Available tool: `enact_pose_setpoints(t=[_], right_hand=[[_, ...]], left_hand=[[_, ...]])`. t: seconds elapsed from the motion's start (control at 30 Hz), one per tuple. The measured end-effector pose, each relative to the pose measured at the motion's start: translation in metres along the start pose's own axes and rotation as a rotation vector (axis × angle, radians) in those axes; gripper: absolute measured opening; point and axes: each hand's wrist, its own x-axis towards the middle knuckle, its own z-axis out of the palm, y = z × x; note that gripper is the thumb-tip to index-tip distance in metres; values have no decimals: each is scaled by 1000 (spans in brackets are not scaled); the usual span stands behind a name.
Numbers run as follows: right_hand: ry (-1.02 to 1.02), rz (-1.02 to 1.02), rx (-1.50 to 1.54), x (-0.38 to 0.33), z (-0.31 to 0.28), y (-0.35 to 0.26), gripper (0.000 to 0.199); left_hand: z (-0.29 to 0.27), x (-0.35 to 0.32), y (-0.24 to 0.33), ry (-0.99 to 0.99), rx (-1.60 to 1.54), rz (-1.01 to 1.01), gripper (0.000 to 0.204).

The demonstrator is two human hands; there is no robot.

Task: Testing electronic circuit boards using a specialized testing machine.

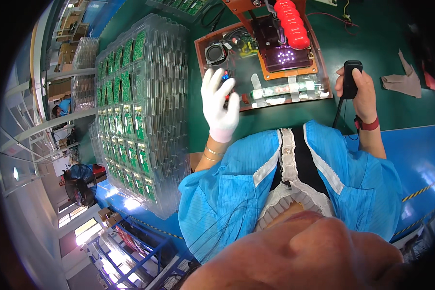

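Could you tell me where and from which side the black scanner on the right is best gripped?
Probably around its narrow body, from the right side, as the bare right hand does now. The scanner stands nearly upright on the green mat, its cable trailing from the bottom toward the person, so the upper body is free to wrap.

Left hand: white glove, thin bangles at wrist. Right hand: bare, red wristband. Both sleeves: light blue smock.
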Motion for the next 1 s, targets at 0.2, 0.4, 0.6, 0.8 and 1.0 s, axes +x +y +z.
enact_pose_setpoints(t=[0.2, 0.4, 0.6, 0.8, 1.0], right_hand=[[-17, -184, -304, -11, 25, -11, 25], [-201, -772, -847, -17, 50, -13, 39], [-231, -784, -1147, -21, 66, -6, 40], [-204, -784, -1227, -23, 71, -5, 39], [-119, -844, -1105, -22, 70, 3, 37]], left_hand=[[10, -1, 5, -47, 5, 70, 38], [15, -1, 9, -124, 19, 156, 34], [18, -4, 8, -118, -16, 135, 30], [21, -2, 10, -138, -32, 151, 32], [21, -2, 10, -200, -3, 213, 33]])
